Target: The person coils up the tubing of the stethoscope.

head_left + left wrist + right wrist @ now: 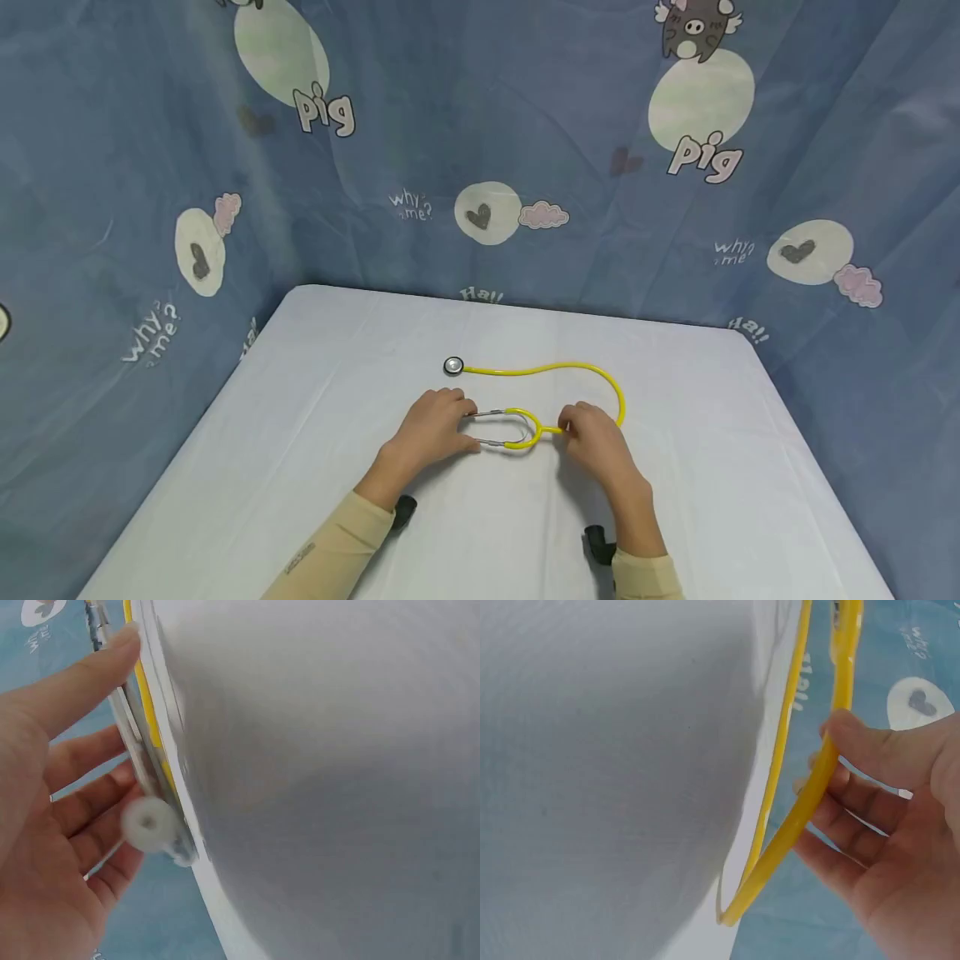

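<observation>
A stethoscope with yellow tubing [573, 365] lies in a loop on the white table, its round chest piece [453, 366] at the far left end of the tube. My left hand [433, 427] holds the metal ear tubes near their tips, thumb on one side and fingers on the other. One pale ear tip [148, 823] shows beside those fingers in the left wrist view. With thumb and fingertips, my right hand [596, 442] pinches the yellow tube [806, 802] just past the fork [538, 428]. Part of the tube is hidden behind that hand in the head view.
White cloth covers the table [360, 350]. A blue patterned curtain [480, 100] hangs behind it and along both sides. Below the wrists, black pieces [405, 511] stick out by the beige sleeves [337, 542].
</observation>
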A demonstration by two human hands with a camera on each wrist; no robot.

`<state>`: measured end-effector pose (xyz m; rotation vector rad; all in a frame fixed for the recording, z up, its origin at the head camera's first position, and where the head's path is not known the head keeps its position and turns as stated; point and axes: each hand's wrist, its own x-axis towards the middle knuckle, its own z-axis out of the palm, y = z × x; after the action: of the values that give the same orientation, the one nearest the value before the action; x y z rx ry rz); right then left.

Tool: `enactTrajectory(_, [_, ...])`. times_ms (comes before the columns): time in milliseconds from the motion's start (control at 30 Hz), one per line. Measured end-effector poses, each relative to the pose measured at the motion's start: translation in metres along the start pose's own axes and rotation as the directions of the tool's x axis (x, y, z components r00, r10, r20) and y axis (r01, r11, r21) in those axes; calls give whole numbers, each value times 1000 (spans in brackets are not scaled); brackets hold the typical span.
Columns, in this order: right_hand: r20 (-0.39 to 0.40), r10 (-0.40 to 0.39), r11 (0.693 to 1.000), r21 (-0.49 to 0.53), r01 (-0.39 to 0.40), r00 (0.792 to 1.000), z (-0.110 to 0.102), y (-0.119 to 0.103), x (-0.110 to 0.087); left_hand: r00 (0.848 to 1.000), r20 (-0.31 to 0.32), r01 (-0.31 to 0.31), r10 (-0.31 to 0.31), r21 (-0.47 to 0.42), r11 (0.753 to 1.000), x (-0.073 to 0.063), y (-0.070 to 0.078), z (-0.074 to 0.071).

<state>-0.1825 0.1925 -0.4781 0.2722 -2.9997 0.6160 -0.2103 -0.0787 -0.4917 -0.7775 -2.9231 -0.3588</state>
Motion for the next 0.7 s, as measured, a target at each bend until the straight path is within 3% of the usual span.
enactTrajectory(133, [-38,14,1000,22,-14,999,-3,0,2,1000,-24,-1,-1,-79,997,3,0,-2])
enactTrajectory(300, [-65,29,997,67,-25,997,-5,0,3,1000,10,27,-25,-194,981,4,0,-4])
enactTrajectory(433, [-84,39,996,81,-32,996,-5,0,2,999,25,27,-22,-228,973,3,0,-5])
enactTrajectory(700, [-89,47,996,86,-39,995,-4,0,3,995,-88,-74,56,-223,972,2,0,-6])
